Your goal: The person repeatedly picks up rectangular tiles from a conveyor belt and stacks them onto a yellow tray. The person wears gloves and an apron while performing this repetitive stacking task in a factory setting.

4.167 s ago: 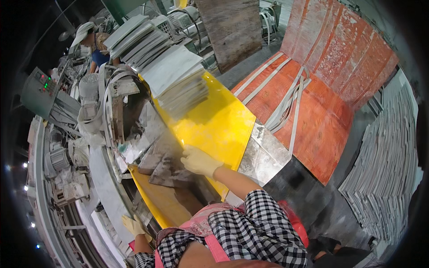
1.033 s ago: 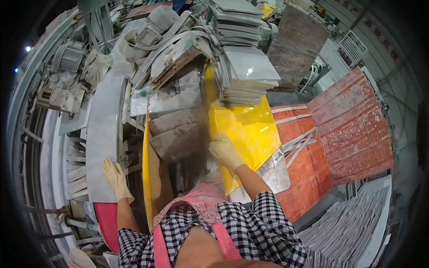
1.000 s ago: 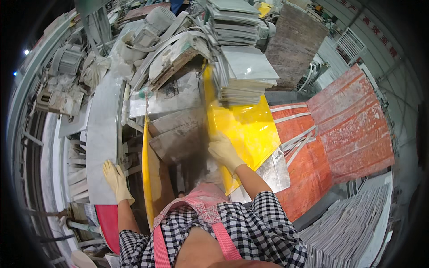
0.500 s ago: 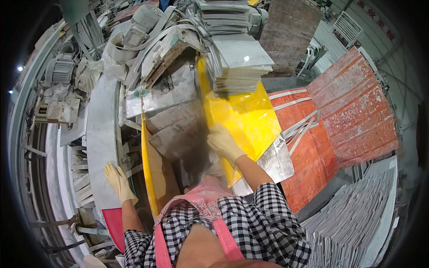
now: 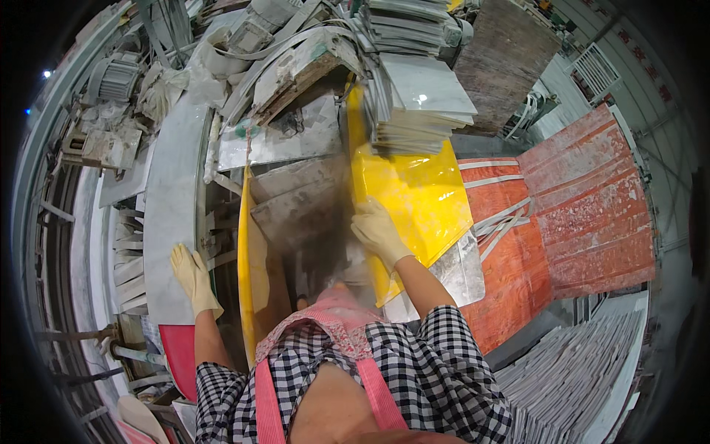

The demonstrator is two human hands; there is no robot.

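Note:
My left hand (image 5: pixel 194 280), in a pale cream glove, lies with its fingers stretched out along the right edge of a long grey slab (image 5: pixel 171 222). Beneath the slab's near end shows a red panel (image 5: pixel 177 355). My right hand (image 5: pixel 379 231), gloved alike, has its fingers bent over the left edge of a glossy yellow sheet (image 5: pixel 418 192); the fingertips are partly hidden. Between my hands is a dusty recess with worn brown-grey boards (image 5: pixel 303 196). A second yellow sheet (image 5: pixel 245 259) stands upright along its left side.
Stacked thin tiles (image 5: pixel 429 85) sit on the far part of the yellow sheet. Red-orange boards (image 5: pixel 510 259) with white straps extend to the right. Many thin slabs (image 5: pixel 569 377) stand on edge at lower right. A dusty motor (image 5: pixel 115 80) and machine parts occupy the far left.
The whole view has turned slightly, so the slab and the machinery sit differently in the picture. Both hands keep about the same places on the slab and the yellow sheet.

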